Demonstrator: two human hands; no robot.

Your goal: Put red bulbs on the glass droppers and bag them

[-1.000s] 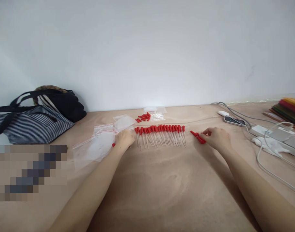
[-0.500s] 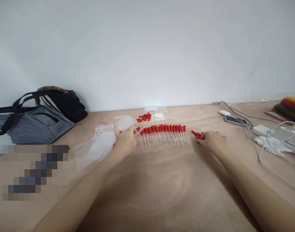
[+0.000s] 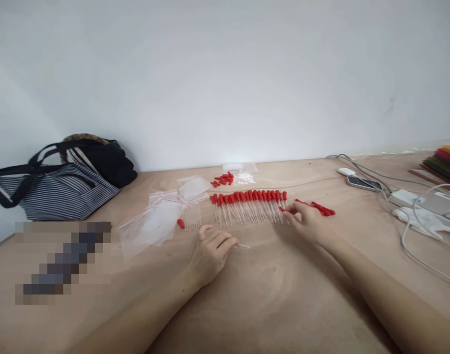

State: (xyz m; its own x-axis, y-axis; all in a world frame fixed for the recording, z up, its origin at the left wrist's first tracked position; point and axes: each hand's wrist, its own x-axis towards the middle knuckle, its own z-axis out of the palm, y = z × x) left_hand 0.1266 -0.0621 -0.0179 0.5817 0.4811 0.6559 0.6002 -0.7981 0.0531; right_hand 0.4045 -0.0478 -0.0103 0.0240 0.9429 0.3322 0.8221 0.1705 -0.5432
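My left hand (image 3: 214, 250) is closed on a thin clear dropper tube (image 3: 244, 246), whose end sticks out to the right past the fingertips. Between the thumb and fingers of my right hand (image 3: 305, 220) is a small red rubber bulb (image 3: 282, 209). Behind both hands lies a row of droppers (image 3: 249, 204), red bulbs at the far end and clear tubes toward me. Several bare clear tubes (image 3: 192, 219) lie left of the row, with a single red bulb (image 3: 180, 223) beside them. More loose red bulbs (image 3: 323, 209) lie just right of my right hand.
Clear zip bags (image 3: 151, 223) spread across the left. Farther back are a red bulb pile (image 3: 223, 179) and clear tubes (image 3: 245, 178). A striped bag (image 3: 62, 191) stands far left; a phone-like device (image 3: 364, 183), cables and a power strip (image 3: 402, 197) lie right.
My left hand has come toward me and right from the bare tubes, with a tube in it. My right hand has moved left from the loose bulbs, carrying one red bulb.
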